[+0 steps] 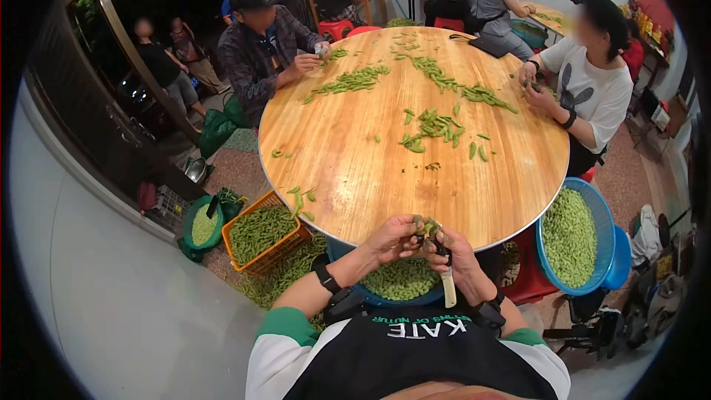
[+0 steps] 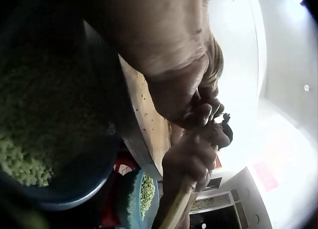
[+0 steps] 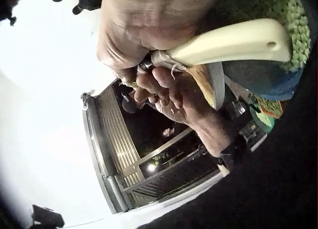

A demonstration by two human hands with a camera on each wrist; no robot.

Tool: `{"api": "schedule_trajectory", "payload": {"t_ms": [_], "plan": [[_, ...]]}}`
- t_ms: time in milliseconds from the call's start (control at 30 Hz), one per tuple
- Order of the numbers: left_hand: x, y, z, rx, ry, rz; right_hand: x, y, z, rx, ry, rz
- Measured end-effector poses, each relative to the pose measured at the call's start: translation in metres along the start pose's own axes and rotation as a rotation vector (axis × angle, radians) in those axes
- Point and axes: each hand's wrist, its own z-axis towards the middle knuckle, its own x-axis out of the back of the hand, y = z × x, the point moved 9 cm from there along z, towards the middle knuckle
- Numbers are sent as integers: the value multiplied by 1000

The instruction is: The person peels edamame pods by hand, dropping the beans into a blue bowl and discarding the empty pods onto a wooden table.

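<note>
Both hands meet over the near edge of the round wooden table. My left hand pinches a small greenish-brown bean pod between thumb and fingertips. My right hand grips a cream-handled knife, its handle pointing down toward my body; fingers hide most of its blade. In the right wrist view the fingertips of both hands come together just beyond the handle. Below the hands, a blue basin holds shelled green beans. Loose green pods lie in piles across the table.
An orange crate of pods stands at the left, beside a green basin of beans. At the right is a blue basket full of shelled beans. Two people sit across the table handling pods; others are farther back.
</note>
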Motion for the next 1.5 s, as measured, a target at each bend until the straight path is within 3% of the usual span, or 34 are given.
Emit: {"api": "schedule_trajectory", "payload": {"t_ms": [67, 133, 167, 233, 267, 333, 467, 567, 667, 733, 767, 833, 933, 1067, 1233, 1367, 1500], "plan": [[3, -3, 2, -5, 13, 51, 2, 3, 1, -29, -16, 71], [-5, 29, -4, -428, 92, 700, 9, 7, 2, -42, 22, 139], [-3, 32, -5, -435, 94, 699, 10, 7, 3, -44, 19, 133], [-44, 53, -30, -844, 119, 1587, 10, 16, 3, -110, 2, 228], [-50, 56, -34, -842, 122, 1587, 13, 19, 3, -114, 1, 228], [-75, 57, -47, -962, 155, 1856, 18, 28, 3, -175, 42, 351], [-67, 56, -47, -1013, 176, 1833, 1, 28, 4, -199, -43, 449], [-58, 67, -44, -1033, 103, 1595, 0, 31, 4, -218, -70, 491], [-58, 70, -43, -911, 37, 1464, -2, 29, 4, -211, -70, 433], [-38, 65, -33, -640, 99, 1123, -5, 23, 4, -146, -57, 325], [-36, 61, -29, -638, 99, 1119, -5, 22, 3, -148, -54, 326], [-72, 59, -49, -1189, 86, 1681, 0, 18, 6, -100, 14, 322], [-72, 65, -53, -1165, 154, 1693, -20, 9, 3, -98, -33, 379], [-89, 65, -63, -1178, 99, 1852, -12, 10, 0, -122, -24, 319], [-95, 61, -71, -1232, 261, 1926, -17, 17, -1, -156, -71, 405], [-93, 62, -69, -1170, 198, 1922, -23, 21, -2, -163, -123, 428], [-98, 69, -74, -1277, 180, 1836, -27, 17, 1, -128, -113, 383]]}}
